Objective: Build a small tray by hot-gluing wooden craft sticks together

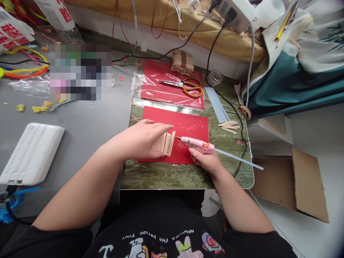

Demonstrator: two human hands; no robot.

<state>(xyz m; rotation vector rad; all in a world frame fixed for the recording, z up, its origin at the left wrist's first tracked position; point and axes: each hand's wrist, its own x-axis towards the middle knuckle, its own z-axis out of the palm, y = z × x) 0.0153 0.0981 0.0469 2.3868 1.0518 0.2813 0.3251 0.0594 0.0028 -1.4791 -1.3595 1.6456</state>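
A small panel of wooden craft sticks lies on a red sheet on the small green table. My left hand rests on the panel, fingers stretched over it and pressing it down. My right hand grips a pink glue gun, whose nozzle points left and almost touches the panel's right edge. A clear glue stick pokes out of the gun's back toward the right.
Scissors lie on a second red sheet at the back, by a stack of sticks. Loose sticks and clear glue rods sit at the right. A white case lies left; cardboard stands right.
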